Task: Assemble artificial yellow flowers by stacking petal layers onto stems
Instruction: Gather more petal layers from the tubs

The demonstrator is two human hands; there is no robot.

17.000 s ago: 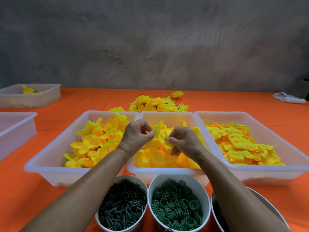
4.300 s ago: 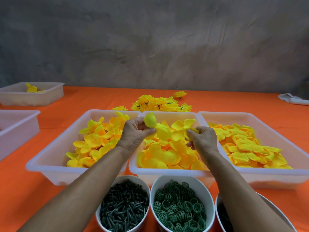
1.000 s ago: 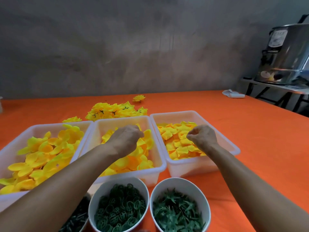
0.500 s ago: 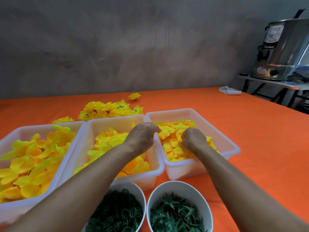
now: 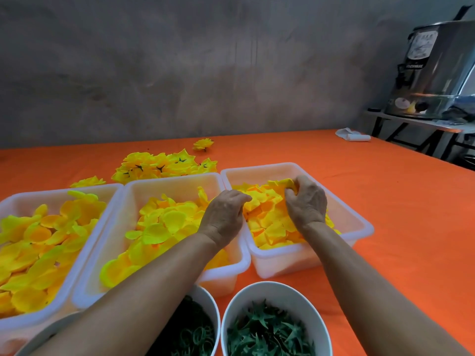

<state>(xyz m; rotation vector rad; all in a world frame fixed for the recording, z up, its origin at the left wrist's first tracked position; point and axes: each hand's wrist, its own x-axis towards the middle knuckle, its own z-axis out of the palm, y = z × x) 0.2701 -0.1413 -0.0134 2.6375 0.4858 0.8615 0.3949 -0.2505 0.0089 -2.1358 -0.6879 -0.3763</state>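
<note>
Three white trays hold loose yellow petal layers: left tray [image 5: 51, 194], middle tray [image 5: 167, 181], right tray [image 5: 359, 227]. My right hand [image 5: 305, 204] is inside the right tray and pinches a yellow petal layer [image 5: 281, 183] lifted from the heap. My left hand [image 5: 226, 214] hovers over the rim between the middle and right trays, its fingers curled round a partly stacked flower that the back of the hand mostly hides. A white bowl [image 5: 257, 285] of green star-shaped pieces and a bowl [image 5: 213, 307] of green rings stand in front.
Finished yellow flowers [image 5: 159, 165] lie piled on the orange table behind the trays, with a single one [image 5: 203, 144] farther back. A white cloth [image 5: 352, 136] lies at the far right. A metal urn [image 5: 437, 73] stands on a side stand beyond the table's right edge.
Both hands have moved from the middle tray to the right tray. My right hand has reached into the heap and lifted a petal layer; my left hand followed to the tray's left rim.
</note>
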